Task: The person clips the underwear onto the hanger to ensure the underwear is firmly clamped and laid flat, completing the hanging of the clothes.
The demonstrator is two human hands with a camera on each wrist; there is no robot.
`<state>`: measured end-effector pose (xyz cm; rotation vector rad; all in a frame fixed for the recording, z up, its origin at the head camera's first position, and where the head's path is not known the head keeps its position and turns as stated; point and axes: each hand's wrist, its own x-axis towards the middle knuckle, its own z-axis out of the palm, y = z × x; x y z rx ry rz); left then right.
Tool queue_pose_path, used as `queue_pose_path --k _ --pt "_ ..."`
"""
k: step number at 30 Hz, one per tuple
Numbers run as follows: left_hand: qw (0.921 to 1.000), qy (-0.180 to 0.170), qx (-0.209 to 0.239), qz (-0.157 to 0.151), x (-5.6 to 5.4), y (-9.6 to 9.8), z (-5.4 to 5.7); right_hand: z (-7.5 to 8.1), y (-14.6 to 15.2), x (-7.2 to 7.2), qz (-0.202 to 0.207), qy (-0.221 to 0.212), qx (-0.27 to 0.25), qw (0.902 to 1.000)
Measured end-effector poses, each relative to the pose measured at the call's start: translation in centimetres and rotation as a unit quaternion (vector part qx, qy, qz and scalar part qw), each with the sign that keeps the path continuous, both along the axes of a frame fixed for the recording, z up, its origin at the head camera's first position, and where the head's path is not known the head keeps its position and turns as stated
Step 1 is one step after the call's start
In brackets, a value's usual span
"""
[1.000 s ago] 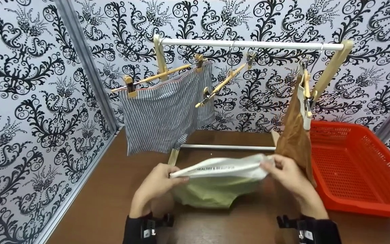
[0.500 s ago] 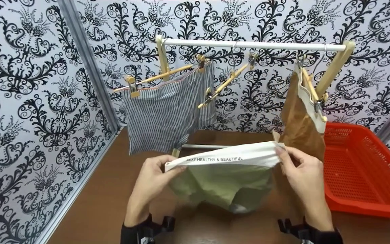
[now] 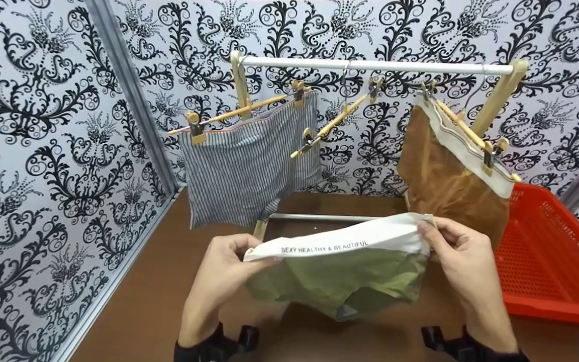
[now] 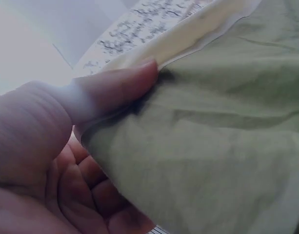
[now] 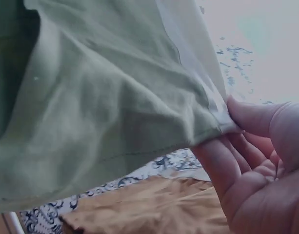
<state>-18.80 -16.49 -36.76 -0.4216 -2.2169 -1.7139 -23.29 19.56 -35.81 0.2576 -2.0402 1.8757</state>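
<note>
Broadly, a scroll-patterned wall (image 3: pixel 169 30) backs a brown surface (image 3: pixel 143 281) carrying a white-barred rack (image 3: pixel 410 67). Beside it, at right, sits a red basket (image 3: pixel 561 311). A striped garment (image 3: pixel 242 176) hangs clipped at the rack's left, a brown garment (image 3: pixel 450 181) at its right. In front, above the surface, a green garment (image 3: pixel 340 271) spans two hands: the left hand (image 3: pixel 229 261) and right hand (image 3: pixel 463 251) each pinch one end of its white waistband (image 3: pixel 340 236), which bears dark lettering (image 3: pixel 324 247).

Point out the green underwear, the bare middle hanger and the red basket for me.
Green underwear (image 3: pixel 332 271): head view, on its green front below the white waistband.
Bare middle hanger (image 3: pixel 337 120): head view, on its wooden bar.
Red basket (image 3: pixel 556 307): head view, on its near wall.
</note>
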Motion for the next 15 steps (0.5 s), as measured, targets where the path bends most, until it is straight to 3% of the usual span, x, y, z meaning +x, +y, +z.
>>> queue_pose_path --k 4,8,10,12,15 --pt "0.9997 -0.007 0.004 0.023 1.9 0.2 1.3 0.7 0.5 0.7 0.043 -0.011 -0.051 0.9977" --pt "0.9987 -0.019 -0.024 0.042 2.8 0.4 1.8 0.2 0.9 0.3 0.068 -0.022 -0.025 0.9971" --pt "0.9968 -0.022 -0.059 0.048 2.3 0.4 1.4 -0.6 1.1 -0.6 0.071 -0.029 0.025 0.9967" --pt "0.9922 -0.027 -0.109 0.054 1.1 0.4 0.3 -1.8 1.2 -1.8 0.069 -0.029 0.107 0.9915" --pt "0.9811 -0.059 -0.177 0.051 -1.5 0.4 -2.3 -4.2 1.2 -3.7 0.052 -0.031 0.254 0.9653"
